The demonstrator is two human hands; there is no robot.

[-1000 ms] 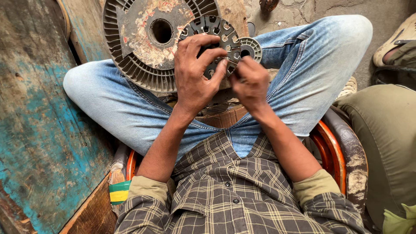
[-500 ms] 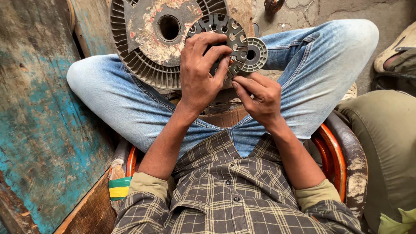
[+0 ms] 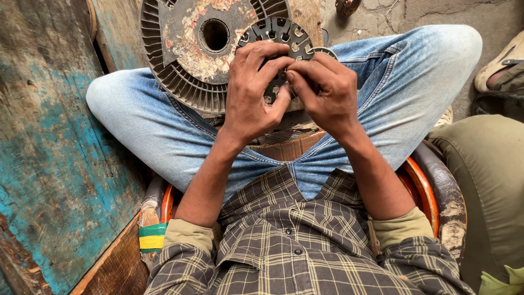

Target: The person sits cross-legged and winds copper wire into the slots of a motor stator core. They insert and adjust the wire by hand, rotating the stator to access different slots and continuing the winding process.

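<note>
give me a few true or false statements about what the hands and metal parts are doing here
1. Both hands grip the small slotted metal disc. True: left hand and right hand meet on it.
2. The big finned metal wheel lies behind the hands. True.
3. The person wears black trousers. False: blue jeans.
4. The right hand rests on the knee. False: it is on the disc.
5. The person's shirt is checked. True.

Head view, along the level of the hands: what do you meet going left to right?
Worn teal-painted wooden board → large rusty finned metal disc with a centre hole → left hand → right hand → blue-jeaned knee → olive fabric cushion.
</note>
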